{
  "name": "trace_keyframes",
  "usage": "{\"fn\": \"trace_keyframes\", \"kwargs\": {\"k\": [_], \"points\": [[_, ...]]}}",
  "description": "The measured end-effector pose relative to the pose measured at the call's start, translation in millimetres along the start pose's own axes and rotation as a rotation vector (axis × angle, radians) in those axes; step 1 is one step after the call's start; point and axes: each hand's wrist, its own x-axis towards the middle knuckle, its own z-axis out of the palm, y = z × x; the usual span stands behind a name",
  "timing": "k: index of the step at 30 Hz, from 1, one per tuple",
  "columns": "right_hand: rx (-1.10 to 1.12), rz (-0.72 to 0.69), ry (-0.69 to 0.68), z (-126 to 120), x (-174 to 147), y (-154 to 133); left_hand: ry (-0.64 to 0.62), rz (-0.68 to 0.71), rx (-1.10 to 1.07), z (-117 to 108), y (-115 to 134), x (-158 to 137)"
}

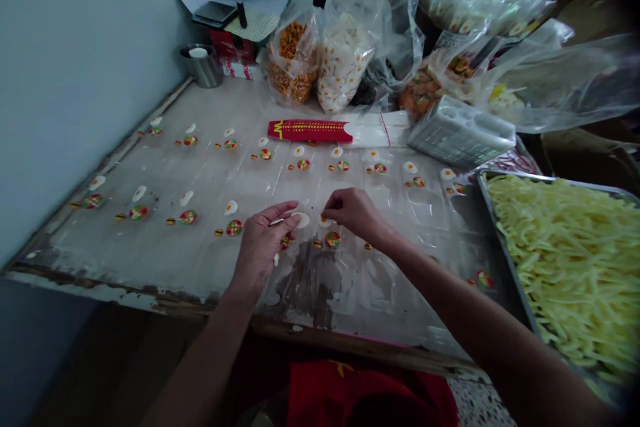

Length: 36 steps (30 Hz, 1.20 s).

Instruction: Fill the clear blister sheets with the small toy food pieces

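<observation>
My left hand [257, 240] is closed around a few small white fried-egg pieces [303, 220], which stick out between thumb and fingers. Beside it, the fingertips of my right hand [354, 209] pinch at another fried-egg piece [323, 221] with an orange yolk, low over the table. Just below lies a round red-and-green piece [333, 240] with a tiny burger piece [318, 244] next to it. Rows of similar sets, such as the egg piece [231, 207] and round piece [235, 227], lie on clear plastic sleeves across the table.
A metal tray [510, 260] of pale yellow strips [570, 260] stands at the right. At the back are a bag of orange-brown pieces [294, 70], a bag of egg pieces [345, 67], a red fries-style carton [307, 129], a clear compartment tray [463, 133] and a metal cup [204, 68].
</observation>
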Motion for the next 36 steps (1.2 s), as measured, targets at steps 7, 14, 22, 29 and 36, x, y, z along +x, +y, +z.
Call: {"fn": "trace_keyframes", "kwargs": {"k": [7, 14, 22, 29, 36], "points": [[0.490, -0.034, -0.007, -1, -31, 1, -0.067, -0.057, -0.011, 28, 3, -4], [0.625, 0.006, 0.251, -45, -68, 7, -0.247, -0.262, -0.471, 90, 6, -8], [-0.764, -0.641, 0.256, -54, -106, 55, -0.083, -0.450, -0.868, 92, 16, -6], [-0.674, -0.492, 0.134, -38, -95, 62, -0.202, -0.483, -0.945, 97, 5, 0], [-0.160, -0.358, 0.100, -32, -120, 36, 0.009, -0.237, -0.712, 86, -1, 8]]}}
